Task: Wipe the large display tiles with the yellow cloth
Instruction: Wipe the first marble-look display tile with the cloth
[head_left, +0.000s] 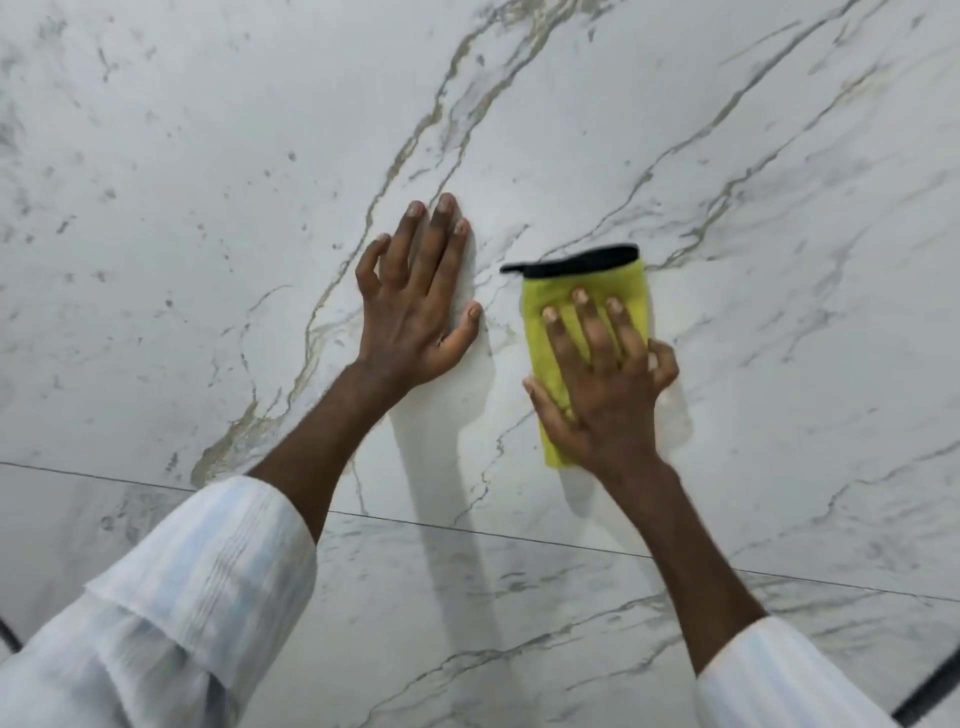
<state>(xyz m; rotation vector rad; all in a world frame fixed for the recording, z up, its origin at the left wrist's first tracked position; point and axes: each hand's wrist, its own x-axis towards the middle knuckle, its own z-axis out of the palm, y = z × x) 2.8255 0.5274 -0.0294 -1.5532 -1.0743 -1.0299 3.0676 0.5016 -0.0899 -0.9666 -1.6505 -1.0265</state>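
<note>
No legible text, label or number on tile (675, 130) or cloth (582, 283).

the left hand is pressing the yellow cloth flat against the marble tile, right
Not quite: it is the right hand that presses the yellow cloth flat against the marble tile. The left hand rests bare on the tile, as the head view shows.

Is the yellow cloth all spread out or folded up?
Folded. The yellow cloth is a narrow pad under the right hand, with its black edge at the top end.
</note>
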